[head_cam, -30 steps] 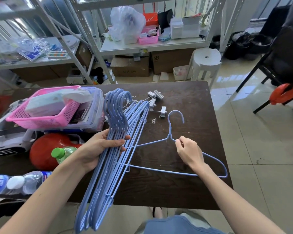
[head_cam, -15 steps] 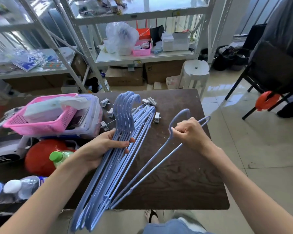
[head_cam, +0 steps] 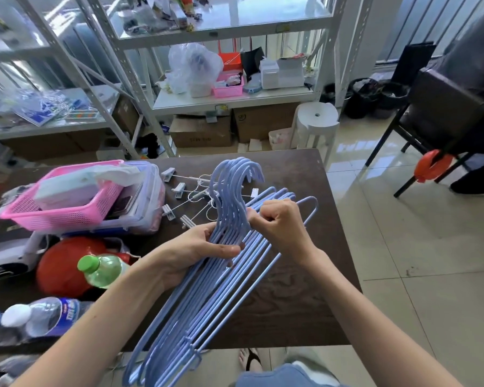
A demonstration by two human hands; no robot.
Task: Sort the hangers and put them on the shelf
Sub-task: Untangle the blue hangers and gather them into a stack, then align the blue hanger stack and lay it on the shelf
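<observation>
Roughly eight blue hangers (head_cam: pixel 229 263), bunched, are gripped by both closed hands: left hand (head_cam: pixel 190 252), right hand (head_cam: pixel 280 224).

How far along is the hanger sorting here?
Done: most blue hangers are bunched in the left hand. In hand: the right hand presses one more against the bunch. Left: the white clip hangers lie on the table; nothing shelved.

Bright daylight, glare on floor tiles (head_cam: pixel 375 152), blurred left shelves (head_cam: pixel 39 65), wide-angle bending at edges
</observation>
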